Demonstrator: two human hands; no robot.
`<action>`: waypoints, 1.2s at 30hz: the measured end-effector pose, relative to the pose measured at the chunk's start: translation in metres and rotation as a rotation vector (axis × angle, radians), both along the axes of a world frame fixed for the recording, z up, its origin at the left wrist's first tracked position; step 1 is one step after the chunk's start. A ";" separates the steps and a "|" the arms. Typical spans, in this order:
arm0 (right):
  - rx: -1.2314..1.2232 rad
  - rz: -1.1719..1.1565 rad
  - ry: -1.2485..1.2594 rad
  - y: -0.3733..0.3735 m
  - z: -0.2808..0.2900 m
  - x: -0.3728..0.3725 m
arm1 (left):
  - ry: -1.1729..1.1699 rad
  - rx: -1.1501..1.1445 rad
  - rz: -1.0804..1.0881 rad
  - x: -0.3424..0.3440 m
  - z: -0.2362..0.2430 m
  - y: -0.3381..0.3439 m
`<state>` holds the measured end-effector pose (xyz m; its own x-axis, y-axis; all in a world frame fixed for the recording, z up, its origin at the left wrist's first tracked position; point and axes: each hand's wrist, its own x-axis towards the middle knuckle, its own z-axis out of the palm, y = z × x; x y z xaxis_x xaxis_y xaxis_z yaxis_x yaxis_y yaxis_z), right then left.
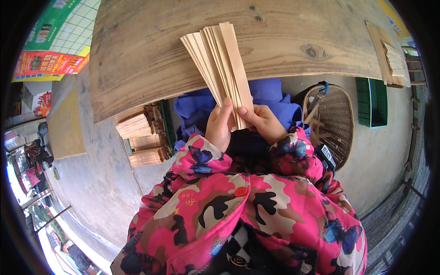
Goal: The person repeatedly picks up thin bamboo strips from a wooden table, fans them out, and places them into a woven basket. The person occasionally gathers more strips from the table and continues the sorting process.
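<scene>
A fanned bundle of thin pale wooden slats is held upright over the edge of a wide wooden table. My left hand grips the bundle's lower end from the left, thumb up along the slats. My right hand clasps the same lower end from the right, thumb pressed on the front slat. Both arms wear pink patterned sleeves.
More slats lie stacked at the table's right end. Bundles of cut slats sit on the concrete floor at left. Blue cloth lies under the table edge, and a woven bamboo basket and green crate stand at right.
</scene>
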<state>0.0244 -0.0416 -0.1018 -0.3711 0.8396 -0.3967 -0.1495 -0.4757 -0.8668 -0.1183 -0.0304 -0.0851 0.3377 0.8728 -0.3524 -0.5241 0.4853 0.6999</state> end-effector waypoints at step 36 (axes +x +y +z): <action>0.324 -0.533 0.234 0.024 0.047 0.010 | 0.353 0.372 -0.149 -0.015 0.030 -0.014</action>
<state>0.0346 -0.0179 -0.0551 0.0820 0.9952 -0.0533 -0.4936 -0.0059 -0.8697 -0.1336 -0.0442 -0.0548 0.3845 0.9120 -0.1425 -0.1702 0.2218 0.9601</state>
